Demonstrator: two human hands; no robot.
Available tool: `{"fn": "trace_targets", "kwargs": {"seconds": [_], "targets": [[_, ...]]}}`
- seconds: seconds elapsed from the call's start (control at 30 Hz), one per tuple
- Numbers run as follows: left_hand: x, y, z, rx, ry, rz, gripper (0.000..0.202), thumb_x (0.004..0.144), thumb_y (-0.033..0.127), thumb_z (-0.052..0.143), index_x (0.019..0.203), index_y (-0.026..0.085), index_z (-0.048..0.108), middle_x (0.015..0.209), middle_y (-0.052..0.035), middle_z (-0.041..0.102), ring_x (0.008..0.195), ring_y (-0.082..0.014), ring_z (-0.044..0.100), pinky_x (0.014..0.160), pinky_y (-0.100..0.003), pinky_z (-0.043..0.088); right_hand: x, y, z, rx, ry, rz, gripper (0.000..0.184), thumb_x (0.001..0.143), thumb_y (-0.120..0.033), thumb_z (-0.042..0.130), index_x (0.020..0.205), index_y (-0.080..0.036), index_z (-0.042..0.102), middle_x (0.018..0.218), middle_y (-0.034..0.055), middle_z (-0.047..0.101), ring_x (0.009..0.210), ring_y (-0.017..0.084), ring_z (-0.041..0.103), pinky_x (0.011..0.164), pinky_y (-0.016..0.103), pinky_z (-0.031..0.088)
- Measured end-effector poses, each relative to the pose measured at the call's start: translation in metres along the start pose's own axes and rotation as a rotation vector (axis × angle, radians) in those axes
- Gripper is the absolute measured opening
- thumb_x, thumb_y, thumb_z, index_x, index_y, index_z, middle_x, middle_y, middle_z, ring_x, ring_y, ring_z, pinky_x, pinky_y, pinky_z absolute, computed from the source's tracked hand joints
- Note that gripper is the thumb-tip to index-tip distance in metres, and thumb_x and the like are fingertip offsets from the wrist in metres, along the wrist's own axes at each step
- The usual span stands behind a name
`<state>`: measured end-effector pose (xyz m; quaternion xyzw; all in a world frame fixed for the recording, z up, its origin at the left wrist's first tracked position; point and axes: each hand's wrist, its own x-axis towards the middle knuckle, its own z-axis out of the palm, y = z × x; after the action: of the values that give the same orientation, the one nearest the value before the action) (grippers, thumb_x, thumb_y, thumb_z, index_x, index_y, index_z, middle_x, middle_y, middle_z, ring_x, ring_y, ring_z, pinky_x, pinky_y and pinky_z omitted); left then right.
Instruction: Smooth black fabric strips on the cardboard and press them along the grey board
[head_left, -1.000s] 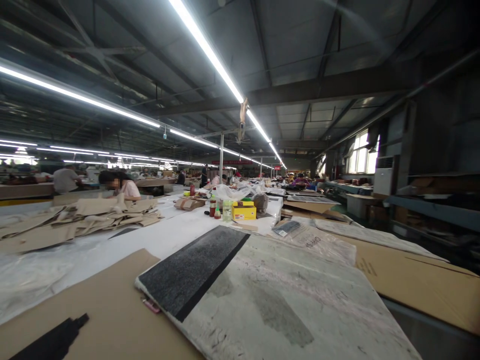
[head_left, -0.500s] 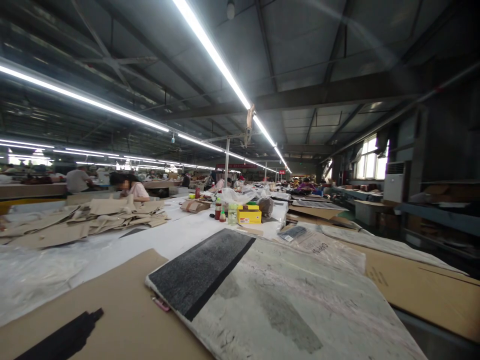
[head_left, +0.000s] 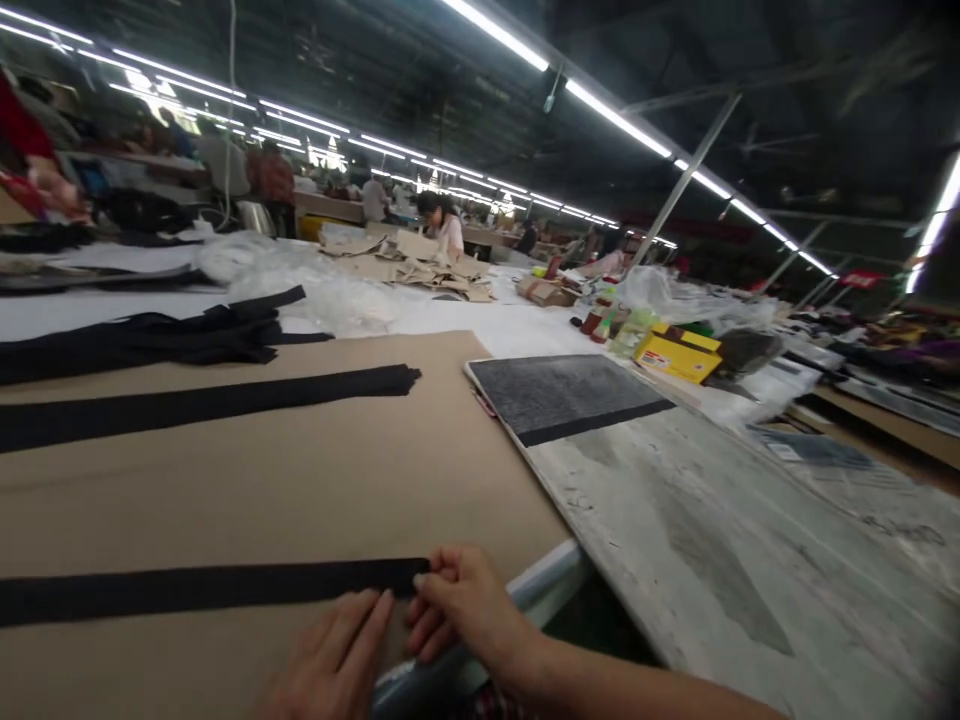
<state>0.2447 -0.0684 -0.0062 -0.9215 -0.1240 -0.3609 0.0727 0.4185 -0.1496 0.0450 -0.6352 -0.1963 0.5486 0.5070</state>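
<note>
- The near black strip [head_left: 210,590] lies flat along the front part of a brown sheet [head_left: 300,500]; its left end goes out of view.
- The right hand [head_left: 469,605] is clamped on the right end of this strip, with the thumb and the forefinger pinching it.
- The left hand [head_left: 326,655] rests just beside the right one, its fingers straight and unclenched, the tips touching the lower edge of the strip.
- Farther on the sheet lies a second black strip [head_left: 210,400] with a ragged end, and behind it a black heap [head_left: 150,338].
- To the right, a stained grey board [head_left: 622,510] carries a dark grey piece [head_left: 562,390].
- Beyond are clear plastic [head_left: 330,290], brown pieces [head_left: 420,265] in a pile, and a yellow box [head_left: 677,353].
- At far left, a co-worker's red sleeve [head_left: 22,130] is visible, blurred.
</note>
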Motion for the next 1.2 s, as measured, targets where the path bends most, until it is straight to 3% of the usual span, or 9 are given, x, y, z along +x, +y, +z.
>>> {"fn": "trace_targets", "kwargs": {"seconds": [0.17,0.3,0.47,0.6,0.7,0.87,0.97,1.07,1.2], "targets": [[0.024,0.008,-0.001,0.121,-0.053,0.072,0.037,0.086,0.014,0.036,0.112,0.018,0.062,0.104,-0.0045,0.068,0.095,-0.0178,0.062,0.079,-0.029,0.049,-0.011,-0.008,-0.007,-0.079,-0.037,0.056,0.041,0.067,-0.048,0.06,0.085,-0.018,0.039,0.059,0.0003,0.061,0.044,0.015,0.059,0.039,0.022,0.044],[0.026,0.013,-0.003,0.111,-0.091,0.06,0.037,0.084,0.014,0.04,0.115,0.019,0.061,0.111,-0.0051,0.066,0.103,-0.019,0.059,0.085,-0.029,0.048,-0.012,-0.018,-0.022,-0.461,-0.015,0.038,0.018,0.08,-0.034,0.051,0.086,-0.017,0.047,0.053,-0.0033,0.056,0.039,0.012,0.052,0.04,0.021,0.038],[0.031,0.019,0.001,0.123,-0.081,0.03,0.036,0.09,0.024,0.04,0.118,0.017,0.06,0.111,-0.0059,0.065,0.101,-0.0196,0.059,0.082,-0.03,0.05,-0.014,-0.037,-0.041,-1.11,0.109,-0.457,0.013,0.081,-0.021,0.058,0.094,-0.018,0.056,0.073,-0.0004,0.058,0.066,0.013,0.054,0.061,0.025,0.039],[0.034,0.021,0.002,0.139,-0.079,0.009,0.034,0.091,0.029,0.039,0.115,0.02,0.062,0.107,-0.0064,0.065,0.097,-0.0195,0.06,0.079,-0.029,0.051,-0.004,-0.045,-0.046,-1.381,-0.122,-0.788,0.026,0.083,-0.018,0.059,0.109,-0.019,0.053,0.105,0.0053,0.055,0.097,0.018,0.05,0.084,0.03,0.038],[0.034,0.022,0.001,0.154,-0.087,-0.027,0.035,0.091,0.03,0.038,0.115,0.022,0.062,0.105,-0.0066,0.064,0.096,-0.019,0.059,0.078,-0.029,0.051,0.007,-0.045,-0.049,-1.557,-0.275,-0.942,0.017,0.09,-0.02,0.051,0.107,-0.017,0.052,0.101,0.0056,0.055,0.092,0.017,0.049,0.082,0.029,0.037],[0.031,0.022,0.001,0.17,-0.094,-0.008,0.033,0.09,0.028,0.04,0.115,0.024,0.062,0.102,-0.0057,0.063,0.096,-0.0183,0.059,0.079,-0.028,0.049,0.022,-0.038,-0.054,-1.691,-0.341,-1.127,0.012,0.095,-0.017,0.042,0.093,-0.016,0.054,0.088,0.0046,0.055,0.081,0.017,0.046,0.073,0.029,0.034],[0.03,0.02,0.003,0.179,-0.097,0.0,0.034,0.09,0.027,0.04,0.116,0.025,0.061,0.103,-0.0042,0.064,0.098,-0.0175,0.058,0.081,-0.028,0.048,0.025,-0.031,-0.051,-1.581,-0.212,-1.062,0.014,0.093,-0.015,0.043,0.085,-0.016,0.053,0.085,0.0044,0.055,0.08,0.016,0.046,0.072,0.029,0.034],[0.031,0.019,0.003,0.181,-0.1,0.013,0.034,0.09,0.027,0.04,0.118,0.025,0.061,0.105,-0.0039,0.064,0.099,-0.0172,0.057,0.083,-0.028,0.047,0.026,-0.03,-0.046,-1.299,-0.039,-0.835,0.009,0.09,-0.013,0.048,0.082,-0.017,0.051,0.084,0.0019,0.055,0.079,0.014,0.047,0.074,0.027,0.035],[0.033,0.019,0.003,0.174,-0.094,0.021,0.035,0.09,0.027,0.039,0.117,0.024,0.062,0.104,-0.0043,0.065,0.098,-0.0174,0.057,0.083,-0.029,0.045,0.026,-0.044,-0.047,-1.071,-0.158,-0.701,0.014,0.094,-0.016,0.042,0.088,-0.017,0.054,0.086,0.0004,0.056,0.08,0.012,0.05,0.076,0.025,0.038]]}}
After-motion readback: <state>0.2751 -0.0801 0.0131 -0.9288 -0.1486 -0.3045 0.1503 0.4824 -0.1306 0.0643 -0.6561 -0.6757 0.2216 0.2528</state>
